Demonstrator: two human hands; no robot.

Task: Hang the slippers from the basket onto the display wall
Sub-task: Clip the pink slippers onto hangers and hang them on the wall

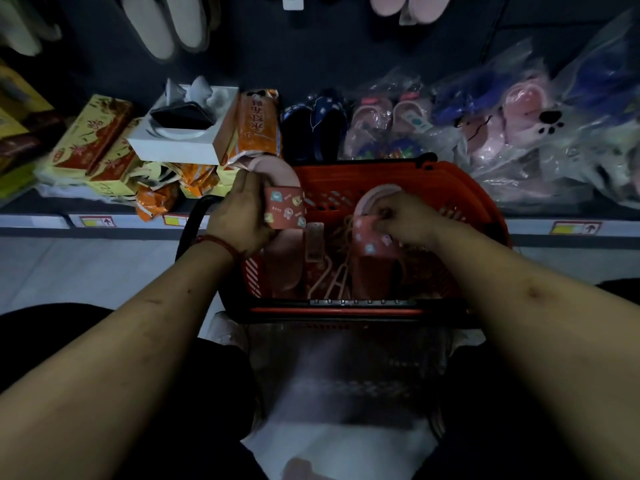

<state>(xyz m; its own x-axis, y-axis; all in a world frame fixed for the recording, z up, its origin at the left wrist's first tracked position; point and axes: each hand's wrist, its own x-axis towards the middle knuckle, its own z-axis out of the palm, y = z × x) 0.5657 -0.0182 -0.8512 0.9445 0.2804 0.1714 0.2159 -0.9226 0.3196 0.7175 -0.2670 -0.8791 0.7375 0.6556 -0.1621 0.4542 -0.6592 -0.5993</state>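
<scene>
A red plastic basket (460,188) stands in front of me against a low shelf. My left hand (239,213) grips a pink slipper (285,206) with cartoon stickers on its strap, held at the basket's left side. Inside the basket my right hand (405,216) pinches the strap of a second matching pink slipper (372,258). A pink hanger (332,275) lies on the basket floor between the two slippers. On the dark display wall (311,57) above hang beige slippers (162,22) and pink slippers (408,6).
The low shelf (571,211) behind the basket carries orange packets (252,126), yellow-red boxes (93,136), a white box (180,133), navy slippers (315,126) and bagged pink slippers (512,126). Price tags line the shelf's front edge. Pale floor lies at the left.
</scene>
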